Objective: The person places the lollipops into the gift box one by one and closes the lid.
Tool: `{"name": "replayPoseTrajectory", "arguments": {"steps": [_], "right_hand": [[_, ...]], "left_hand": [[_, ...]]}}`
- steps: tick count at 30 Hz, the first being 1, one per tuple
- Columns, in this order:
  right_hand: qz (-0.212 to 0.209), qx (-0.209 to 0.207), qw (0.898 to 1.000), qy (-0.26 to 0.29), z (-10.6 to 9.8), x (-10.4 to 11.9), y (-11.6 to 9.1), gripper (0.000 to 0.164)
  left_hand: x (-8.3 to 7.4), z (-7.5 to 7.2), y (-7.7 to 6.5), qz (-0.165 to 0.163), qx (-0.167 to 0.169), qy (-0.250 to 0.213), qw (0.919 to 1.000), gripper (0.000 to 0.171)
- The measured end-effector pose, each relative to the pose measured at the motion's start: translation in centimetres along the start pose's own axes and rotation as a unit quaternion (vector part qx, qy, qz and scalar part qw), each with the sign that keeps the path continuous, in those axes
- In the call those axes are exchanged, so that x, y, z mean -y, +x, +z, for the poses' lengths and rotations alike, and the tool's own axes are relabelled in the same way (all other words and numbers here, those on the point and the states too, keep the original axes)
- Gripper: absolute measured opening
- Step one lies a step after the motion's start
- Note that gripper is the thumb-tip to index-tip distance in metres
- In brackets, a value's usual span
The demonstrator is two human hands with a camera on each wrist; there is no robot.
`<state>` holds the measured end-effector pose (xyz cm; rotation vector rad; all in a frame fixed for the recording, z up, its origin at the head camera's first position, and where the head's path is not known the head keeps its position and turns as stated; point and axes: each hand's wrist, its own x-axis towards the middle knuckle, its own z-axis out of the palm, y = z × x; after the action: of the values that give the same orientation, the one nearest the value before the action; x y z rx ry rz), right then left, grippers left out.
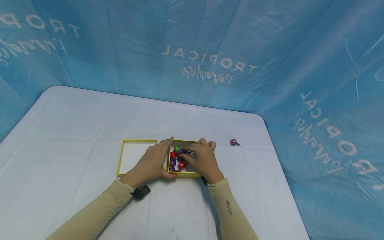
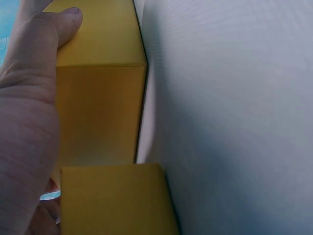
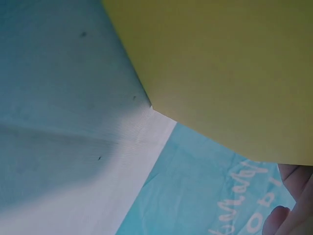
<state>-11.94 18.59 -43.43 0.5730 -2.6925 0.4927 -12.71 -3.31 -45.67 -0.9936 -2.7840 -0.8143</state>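
Lollipops [image 1: 181,165] lie inside the yellow box [image 1: 186,175] on the white table [image 1: 168,213]. The left hand [image 1: 150,164] grips its left side; the right hand [image 1: 205,160] pinches a purple lollipop [image 1: 181,151] within.

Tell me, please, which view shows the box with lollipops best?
The head view: from above, it shows the open box and several lollipops inside. The left wrist view shows only its outer sides, with the left hand touching it; the right wrist view, only a plain yellow surface.
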Motion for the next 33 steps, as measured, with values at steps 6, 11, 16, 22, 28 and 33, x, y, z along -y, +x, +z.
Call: {"name": "replayPoseTrajectory", "arguments": {"steps": [6,11,16,22,28,33], "right_hand": [[0.008,0.007,1.000,-0.003,0.11,0.01,0.00,0.021],[0.014,0.006,1.000,-0.001,0.23,0.00,-0.04,0.021],[0.018,0.005,1.000,-0.001,0.29,0.07,-0.09,0.021],[0.025,0.007,1.000,-0.007,0.25,0.15,0.01,0.018],[0.029,0.010,0.999,-0.014,0.28,0.12,0.09,0.019],[0.030,0.013,0.999,-0.014,0.29,0.13,-0.04,0.019]], "left_hand": [[-0.05,-0.04,0.07,-0.005,0.004,0.000,1.0000,0.132],[-0.16,-0.11,0.13,-0.010,0.008,0.000,0.9999,0.132],[-0.17,-0.07,0.07,-0.013,0.011,-0.003,0.9999,0.132],[-0.04,-0.06,0.03,-0.008,0.006,-0.003,0.9999,0.132],[0.01,0.00,0.04,-0.005,0.002,-0.002,1.0000,0.132],[-0.02,0.05,-0.01,-0.004,0.003,-0.004,1.0000,0.132]]}}
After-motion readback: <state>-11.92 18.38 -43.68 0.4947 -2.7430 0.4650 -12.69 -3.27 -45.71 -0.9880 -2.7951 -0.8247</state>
